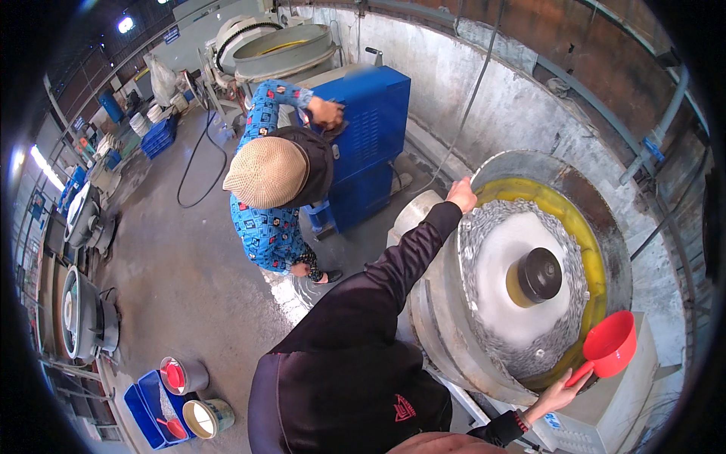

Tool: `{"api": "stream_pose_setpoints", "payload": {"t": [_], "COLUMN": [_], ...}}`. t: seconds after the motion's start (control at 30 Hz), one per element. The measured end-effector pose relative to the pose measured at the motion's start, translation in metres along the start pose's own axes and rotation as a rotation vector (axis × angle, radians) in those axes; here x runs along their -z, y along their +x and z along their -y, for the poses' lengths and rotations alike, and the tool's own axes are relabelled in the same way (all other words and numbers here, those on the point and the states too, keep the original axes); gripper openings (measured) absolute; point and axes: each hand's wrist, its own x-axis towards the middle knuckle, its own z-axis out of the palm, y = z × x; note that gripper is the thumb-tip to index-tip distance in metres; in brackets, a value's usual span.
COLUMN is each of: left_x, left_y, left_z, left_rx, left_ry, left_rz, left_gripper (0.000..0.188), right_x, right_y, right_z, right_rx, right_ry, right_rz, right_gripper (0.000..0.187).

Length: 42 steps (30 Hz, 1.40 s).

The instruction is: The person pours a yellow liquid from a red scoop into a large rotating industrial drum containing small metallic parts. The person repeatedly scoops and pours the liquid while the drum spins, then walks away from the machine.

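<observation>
My left hand [461,195] is closed at the far left edge of a large round vibratory finishing tub [605,227], its fingers curled over the rim. My right hand [558,395] grips the handle of a red plastic dipper [609,344] at the tub's near right side. The dipper is tilted over the rim; its contents cannot be made out. Inside the yellow-lined tub lies a ring of small grey pieces [490,333], partly covered by white powder or foam [491,272]. A dark-capped centre post [540,274] rises through the middle.
A person in a patterned blue shirt and woven hat [266,172] stands at a blue machine cabinet [370,113]. At lower left are a blue crate [144,408] and two buckets, one grey [198,376] and one pale [223,412]. A concrete wall [484,91] runs behind the tub.
</observation>
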Motion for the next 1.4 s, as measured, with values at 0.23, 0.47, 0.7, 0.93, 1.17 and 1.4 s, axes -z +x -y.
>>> {"api": "stream_pose_setpoints", "payload": {"t": [0.23, 0.47, 0.7, 0.93, 1.17, 1.4], "left_x": [0.003, 0.013, 0.016, 0.003, 0.01, 0.009], "left_y": [0.005, 0.0, 0.003, 0.003, 0.001, 0.003], "left_z": [0.005, -0.002, 0.003, 0.005, -0.001, 0.0], "left_rx": [-0.059, -0.005, -0.002, -0.042, -0.007, -0.005], "left_ry": [0.044, 0.012, 0.011, 0.02, -0.005, -0.007], "left_rz": [0.007, 0.116, 0.078, 0.008, 0.12, 0.123], "left_gripper": [0.032, 0.038, 0.038, 0.037, 0.038, 0.039], "right_x": [-0.001, -0.005, -0.003, -0.009, -0.008, -0.008], "right_y": [0.0, -0.002, -0.004, 0.0, 0.0, 0.002], "right_z": [-0.003, -0.005, -0.008, -0.017, -0.01, -0.01], "right_rx": [0.039, 0.036, 0.067, 0.059, 0.053, 0.01], "right_ry": [-0.031, -0.015, -0.011, -0.036, -0.019, -0.009], "right_rz": [-0.009, -0.018, -0.017, -0.003, -0.021, -0.003], "right_gripper": [0.05, 0.049, 0.049, 0.047, 0.048, 0.047]}}
